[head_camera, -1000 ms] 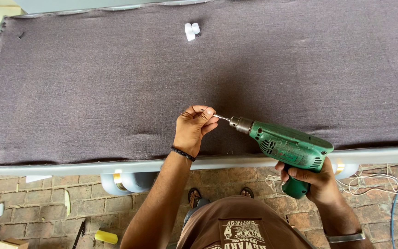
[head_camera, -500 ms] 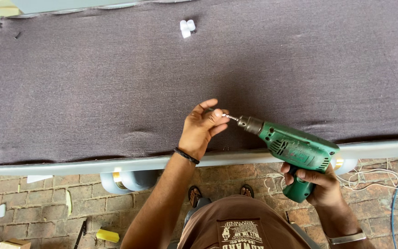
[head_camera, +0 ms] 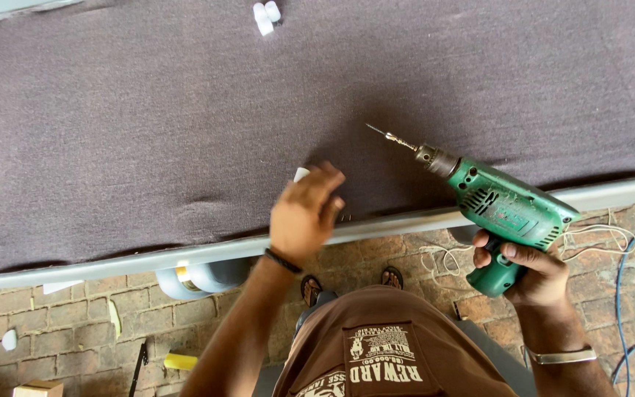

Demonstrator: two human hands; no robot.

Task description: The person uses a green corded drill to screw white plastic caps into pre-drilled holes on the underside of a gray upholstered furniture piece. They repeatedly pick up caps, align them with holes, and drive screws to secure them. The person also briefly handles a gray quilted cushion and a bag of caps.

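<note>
A dark grey felt-covered panel fills the upper view, edged by a grey metal rail. My right hand grips the handle of a green power drill. Its thin bit points up-left over the fabric and touches nothing. My left hand hovers over the panel's near edge, apart from the drill. Its fingers are curled, and a small white piece shows at the fingertips.
Small white plastic pieces lie on the fabric at the top. Below the rail are a brick floor, a grey and yellow roll, a white cord, a blue cable and a yellow scrap.
My left hand has left the drill bit and dropped down-left to the panel edge. The drill has drawn back to the right, leaving its bit bare.
</note>
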